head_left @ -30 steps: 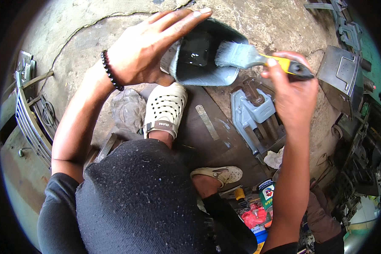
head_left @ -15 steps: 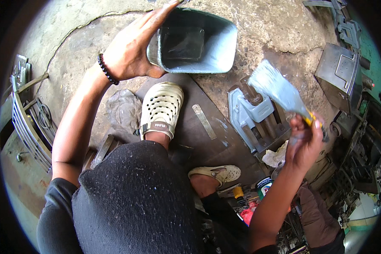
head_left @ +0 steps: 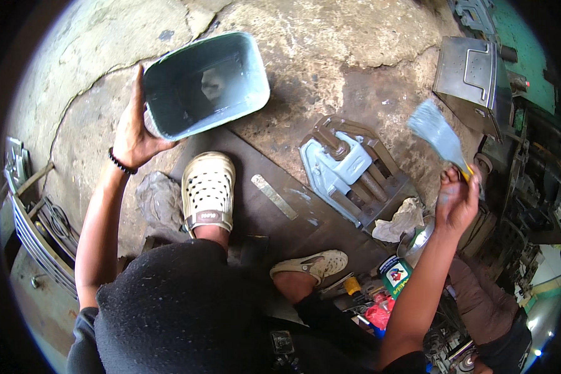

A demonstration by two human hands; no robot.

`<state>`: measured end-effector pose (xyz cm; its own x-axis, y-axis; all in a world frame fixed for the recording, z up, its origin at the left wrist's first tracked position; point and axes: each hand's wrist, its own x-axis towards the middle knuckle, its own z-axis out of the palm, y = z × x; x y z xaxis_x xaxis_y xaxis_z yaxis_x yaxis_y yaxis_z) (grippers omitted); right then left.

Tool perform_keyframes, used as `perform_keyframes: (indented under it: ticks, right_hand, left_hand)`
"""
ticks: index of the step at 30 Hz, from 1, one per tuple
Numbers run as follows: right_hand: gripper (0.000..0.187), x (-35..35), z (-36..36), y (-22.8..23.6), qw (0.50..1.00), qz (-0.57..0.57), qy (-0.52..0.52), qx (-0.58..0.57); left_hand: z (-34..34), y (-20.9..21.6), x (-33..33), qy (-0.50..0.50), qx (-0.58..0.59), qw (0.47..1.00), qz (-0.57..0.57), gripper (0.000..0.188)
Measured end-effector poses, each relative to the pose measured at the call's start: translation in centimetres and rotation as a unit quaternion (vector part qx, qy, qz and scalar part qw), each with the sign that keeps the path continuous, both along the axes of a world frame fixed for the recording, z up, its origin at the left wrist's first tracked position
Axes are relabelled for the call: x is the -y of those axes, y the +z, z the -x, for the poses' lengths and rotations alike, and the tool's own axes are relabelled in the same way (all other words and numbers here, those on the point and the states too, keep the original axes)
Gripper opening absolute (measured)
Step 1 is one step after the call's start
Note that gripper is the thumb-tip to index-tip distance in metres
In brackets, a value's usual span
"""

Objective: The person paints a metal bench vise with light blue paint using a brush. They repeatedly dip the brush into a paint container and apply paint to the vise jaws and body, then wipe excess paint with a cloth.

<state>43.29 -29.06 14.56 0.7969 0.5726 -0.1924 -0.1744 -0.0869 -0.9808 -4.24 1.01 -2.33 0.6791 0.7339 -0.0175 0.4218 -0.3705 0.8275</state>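
Two hands well apart. Our left hand (head_left: pixel 133 134) is clamped on the rim of a pale blue box-shaped container (head_left: pixel 202 84), held up at eleven o'clock, open side facing us. Our right hand (head_left: pixel 456 201), at three o'clock, is closed around the handle of a paintbrush (head_left: pixel 439 134), bristles pointing up. Between them, on the concrete floor (head_left: pixel 330 56), lies a blue-painted metal casting (head_left: pixel 346 168). A small paint tin (head_left: pixel 394 274) sits at five o'clock.

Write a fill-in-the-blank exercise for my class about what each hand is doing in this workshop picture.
1. The left hand holds a grey-blue ____ by its rim.
2. The right hand holds a ____ with grey-blue bristles.
3. A grey-painted metal part lies on the ____, between the two hands.
4. The perforated clog is ____ in colour.

Missing words: tub; paintbrush; floor; cream.
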Motion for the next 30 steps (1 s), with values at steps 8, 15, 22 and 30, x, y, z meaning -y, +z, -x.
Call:
perform_keyframes:
  ticks: [8,15,22,30]
  right_hand:
    - [0.028,-3.3,-2.0,-5.6,0.963,0.197,0.181,0.046]
    - [0.024,-5.6,-5.0,-7.5,0.936,0.190,0.294,0.029]
    - [0.021,-5.5,-6.1,-7.8,0.937,0.168,0.303,0.042]
    - [0.020,-4.7,-5.1,-8.6,0.921,0.188,0.339,0.026]
  left_hand:
    - [3.7,0.4,3.1,0.125,0.016,0.992,-0.007,0.132]
    - [7.6,0.9,8.2,0.336,-0.086,0.938,-0.008,0.061]
    - [5.6,-0.5,9.6,0.275,-0.117,0.954,0.012,0.041]
    - [3.5,-0.3,11.0,0.235,-0.148,0.958,0.068,0.025]
